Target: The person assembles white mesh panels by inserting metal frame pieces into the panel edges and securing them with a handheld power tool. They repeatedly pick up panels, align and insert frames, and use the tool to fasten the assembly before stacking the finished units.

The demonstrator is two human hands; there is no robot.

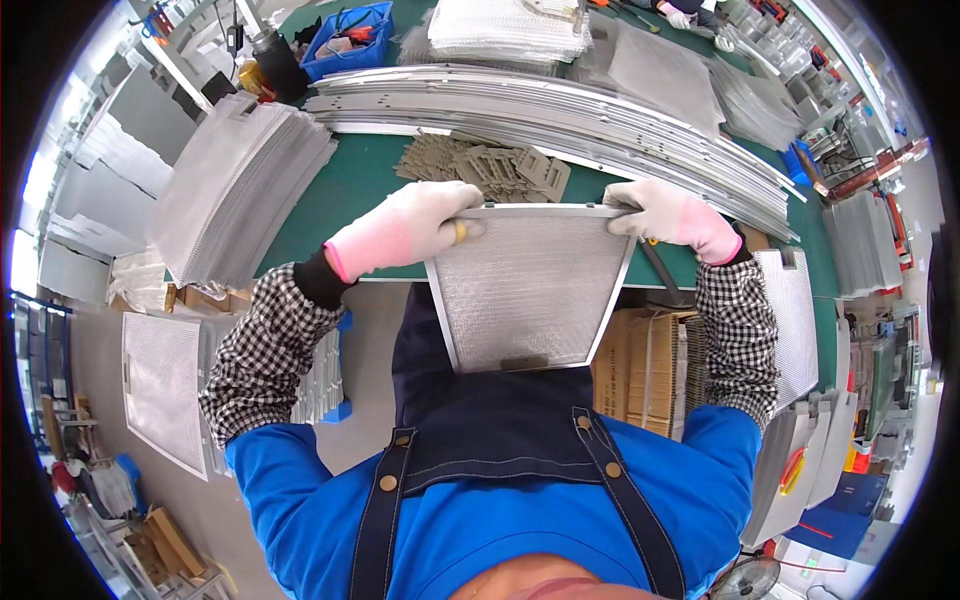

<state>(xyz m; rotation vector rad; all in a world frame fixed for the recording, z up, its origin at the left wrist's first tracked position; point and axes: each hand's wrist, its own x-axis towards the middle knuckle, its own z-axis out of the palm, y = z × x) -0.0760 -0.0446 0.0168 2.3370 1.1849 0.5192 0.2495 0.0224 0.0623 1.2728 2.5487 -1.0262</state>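
Note:
A framed metal mesh filter panel [530,290] is tilted in front of my body, its lower edge against my dark apron. My left hand [425,225], in a white and pink glove, grips its far left corner, the fingers closed round the frame. At the far right corner, my right hand [665,215], gloved alike, pinches the frame. A dark rectangular piece [524,362] shows at the panel's near edge. Just beyond the panel, a pile of small grey slotted plates [485,168] lies on the green table [350,165].
Long metal strips [560,112] lie across the table behind the plates. Mesh sheets [235,185] are stacked at left, with more at the back. A blue bin [350,45] stands far left. A dark-handled tool [660,268] lies right of the panel, above cardboard boxes [640,365].

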